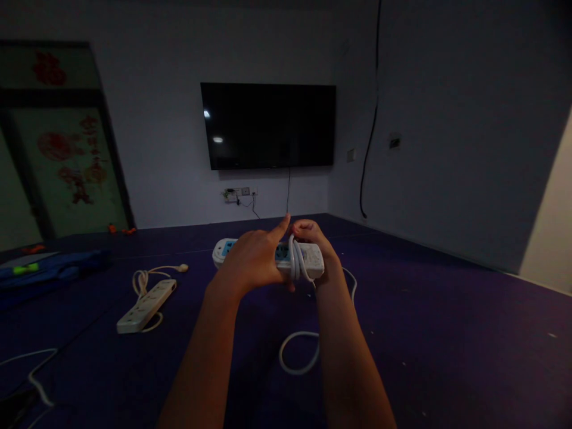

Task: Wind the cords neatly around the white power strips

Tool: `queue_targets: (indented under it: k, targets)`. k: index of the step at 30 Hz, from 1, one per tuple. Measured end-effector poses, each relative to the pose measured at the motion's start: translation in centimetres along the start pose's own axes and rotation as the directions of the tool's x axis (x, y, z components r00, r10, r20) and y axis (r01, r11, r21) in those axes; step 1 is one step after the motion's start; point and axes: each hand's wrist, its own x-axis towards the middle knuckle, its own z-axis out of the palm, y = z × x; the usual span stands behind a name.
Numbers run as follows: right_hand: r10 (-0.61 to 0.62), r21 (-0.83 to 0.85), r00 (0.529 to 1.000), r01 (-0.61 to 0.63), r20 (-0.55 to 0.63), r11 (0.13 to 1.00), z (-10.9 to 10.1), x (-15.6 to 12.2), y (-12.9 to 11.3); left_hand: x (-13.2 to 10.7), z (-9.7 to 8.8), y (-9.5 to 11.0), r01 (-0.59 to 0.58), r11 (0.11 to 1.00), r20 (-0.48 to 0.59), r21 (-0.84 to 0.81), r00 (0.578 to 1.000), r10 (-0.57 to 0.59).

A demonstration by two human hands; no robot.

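I hold a white power strip point(310, 260) with blue sockets in front of me, above the dark purple floor. My left hand point(254, 259) grips its middle, forefinger pointing up. My right hand point(313, 233) holds the right end from behind. The strip's white cord point(295, 262) is looped around the body a couple of times, and the loose rest of the cord point(298, 353) hangs down and curls on the floor between my forearms.
A second white power strip point(146, 305) with its cord lies on the floor at left. A blue object point(53, 269) sits at far left. A black TV point(268, 125) hangs on the far wall above a wall socket point(240, 192). Another white cable point(33, 372) lies bottom left.
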Motion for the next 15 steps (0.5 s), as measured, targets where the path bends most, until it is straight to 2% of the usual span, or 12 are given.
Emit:
queue_targets:
  k: [8,12,15]
  targets:
    - [-0.022,0.157,1.000,0.023,-0.004,0.987,0.5,0.2,2.6,-0.2,0.2,-0.3,-0.046,0.997,-0.006,-0.059,0.999,0.045]
    - [-0.069,0.294,0.994,0.092,-0.087,0.951,1.1,-0.9,3.8,-0.2,0.1,-0.1,-0.048,0.995,-0.011,-0.083,0.999,0.047]
    - [-0.118,0.315,0.985,0.152,-0.124,0.937,1.7,-1.8,4.0,-0.2,0.0,-0.1,-0.054,0.992,-0.013,-0.112,0.999,0.052]
